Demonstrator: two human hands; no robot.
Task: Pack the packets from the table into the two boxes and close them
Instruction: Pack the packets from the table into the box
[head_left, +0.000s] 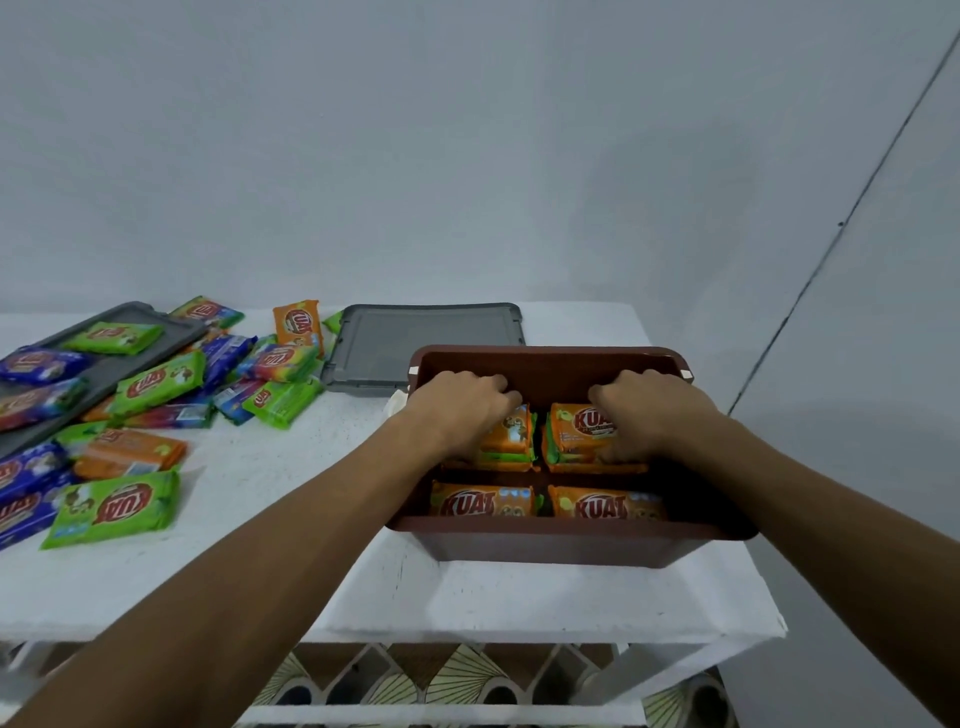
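Box: a brown box (571, 543), open, stands by the right edge of the surface, nearer its front.
Writing: "KUAT" in white on a red oval reads plainly on the two near packets (483, 503) in the box, and on the far-right stack (576, 436). The smaller print is too blurred to read.
Left hand: the left hand (462, 410) is inside the box, fingers curled over the far end of the far-left stack (511, 441) of orange and green packets, gripping it.
Right hand: the right hand (649, 410) is inside the box too, fingers curled down over the far-right stack, holding it.
Lid: a grey lid (426, 343) lies flat just behind the box, toward the back edge.
Second lid: another grey lid (135, 314) lies at the left edge, partly under packets.
Loose packets: green, blue and orange packets (156, 382) are heaped over the left half of the surface. They carry the same red oval, and several are turned upside down.
Surface: white (291, 499), with a white frame below.
Room: a pale grey wall (467, 156) stands behind, with a corner line to the right. Patterned floor tiles (467, 675) show under the front edge.
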